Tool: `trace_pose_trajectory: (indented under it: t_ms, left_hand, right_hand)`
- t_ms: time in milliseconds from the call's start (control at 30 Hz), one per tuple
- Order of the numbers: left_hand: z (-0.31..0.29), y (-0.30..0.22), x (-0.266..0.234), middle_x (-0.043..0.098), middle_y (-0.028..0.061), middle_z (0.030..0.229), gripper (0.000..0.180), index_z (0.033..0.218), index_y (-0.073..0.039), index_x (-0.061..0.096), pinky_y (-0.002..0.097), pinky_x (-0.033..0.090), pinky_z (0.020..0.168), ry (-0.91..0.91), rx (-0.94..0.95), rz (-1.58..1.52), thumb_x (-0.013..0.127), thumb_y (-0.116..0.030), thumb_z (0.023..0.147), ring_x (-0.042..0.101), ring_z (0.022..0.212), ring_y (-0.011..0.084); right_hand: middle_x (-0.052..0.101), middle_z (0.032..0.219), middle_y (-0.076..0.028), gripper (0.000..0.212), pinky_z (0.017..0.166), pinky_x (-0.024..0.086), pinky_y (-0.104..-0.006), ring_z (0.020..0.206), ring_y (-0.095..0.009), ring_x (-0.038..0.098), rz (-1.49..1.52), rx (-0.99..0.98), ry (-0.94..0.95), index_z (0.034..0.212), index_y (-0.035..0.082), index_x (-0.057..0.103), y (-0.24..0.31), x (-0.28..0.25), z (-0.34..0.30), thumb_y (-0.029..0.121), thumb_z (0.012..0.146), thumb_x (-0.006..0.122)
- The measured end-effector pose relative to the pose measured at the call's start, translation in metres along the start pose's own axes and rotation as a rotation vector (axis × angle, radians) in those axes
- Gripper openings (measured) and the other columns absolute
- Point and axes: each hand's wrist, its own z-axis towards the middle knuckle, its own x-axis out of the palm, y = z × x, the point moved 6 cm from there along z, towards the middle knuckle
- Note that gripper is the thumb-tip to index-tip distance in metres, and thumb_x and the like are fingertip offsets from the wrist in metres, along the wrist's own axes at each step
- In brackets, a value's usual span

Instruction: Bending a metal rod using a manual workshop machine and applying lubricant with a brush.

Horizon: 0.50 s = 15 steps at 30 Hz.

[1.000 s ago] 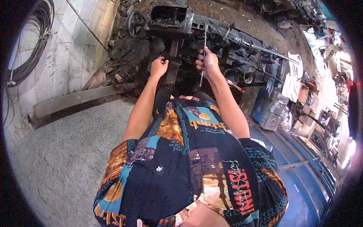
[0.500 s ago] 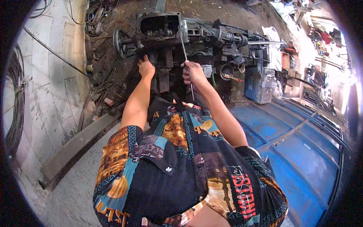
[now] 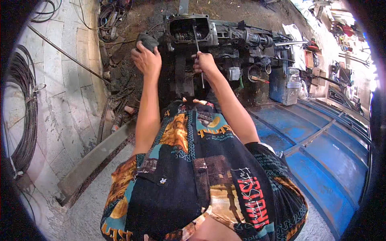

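A greasy open gearbox housing [image 3: 189, 30] lies on the dirty ground ahead of me, gears showing inside. My right hand [image 3: 206, 62] is closed around a long thin metal rod [image 3: 196, 36] whose upper end reaches into the housing opening. My left hand [image 3: 145, 60] is raised to the left of the housing and grips a dark grey round lump, like a stone [image 3: 148, 40]. My patterned shirt fills the lower middle of the view.
More gearbox parts and shafts [image 3: 257, 40] stretch to the right of the housing. A blue metal sheet [image 3: 329, 148] lies at right, a steel beam [image 3: 96, 156] at lower left, coiled cables [image 3: 24, 124] on the tiled floor at far left.
The view has swung so the housing sits more central. My left hand has come off the housing side and lifted, now holding the dark lump. The rod stays in my right hand.
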Motion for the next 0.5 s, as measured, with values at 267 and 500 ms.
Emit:
trace_pose_trajectory:
  t_ms: [267,500]
  left_hand:
    - [0.04,0.042,0.07,0.032,0.0268,0.143,0.081,0.142,0.005,0.026,0.0563,0.035,0.103,0.29,-0.355,0.015,0.046,-0.055,0.091,0.036,0.13,0.0449]
    - [0.069,0.08,0.093,0.056,0.0236,0.125,0.078,0.122,0.004,0.055,0.0515,0.044,0.096,0.484,-0.363,0.018,0.059,-0.063,0.081,0.054,0.117,0.0417]
  right_hand:
    - [0.037,0.06,0.001,0.021,0.037,0.022,-0.0254,0.044,-0.01,0.031,0.208,0.049,-0.038,0.084,0.007,0.048,-0.007,-0.002,-0.003,0.022,0.098,0.044]
    - [0.037,0.058,-0.001,0.018,0.039,0.027,-0.0313,0.043,-0.015,0.035,0.289,0.039,-0.022,0.084,0.007,0.048,-0.027,-0.012,0.008,0.02,0.096,0.046]
